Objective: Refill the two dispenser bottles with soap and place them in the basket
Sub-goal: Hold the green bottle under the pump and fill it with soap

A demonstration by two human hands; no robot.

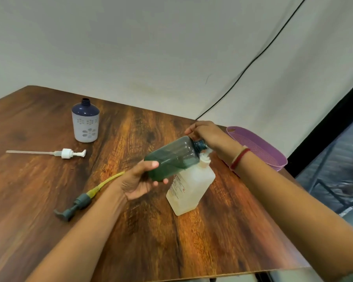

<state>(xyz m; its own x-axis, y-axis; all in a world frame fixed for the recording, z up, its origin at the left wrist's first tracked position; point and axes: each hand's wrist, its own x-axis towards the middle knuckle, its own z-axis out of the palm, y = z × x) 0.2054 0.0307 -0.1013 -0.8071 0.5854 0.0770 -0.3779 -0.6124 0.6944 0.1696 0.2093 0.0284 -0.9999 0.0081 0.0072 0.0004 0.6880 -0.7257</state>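
My left hand (138, 181) grips the base of a green see-through dispenser bottle (172, 157), tilted with its open neck up and to the right. My right hand (207, 134) is at that neck, fingers curled near the white pump top of the soap refill bottle (190, 190) that stands on the table just below. What the right fingers hold is hidden. A second dispenser bottle (85, 121), white with a dark blue top and no pump, stands upright at the back left. The purple basket (257, 146) lies at the table's right edge.
Two loose pumps lie on the wooden table (39, 190): a white pump (67, 153) with a long straw at the left and a grey-green pump (77, 204) with a yellow straw near my left forearm. A black cable (253, 62) hangs on the wall behind.
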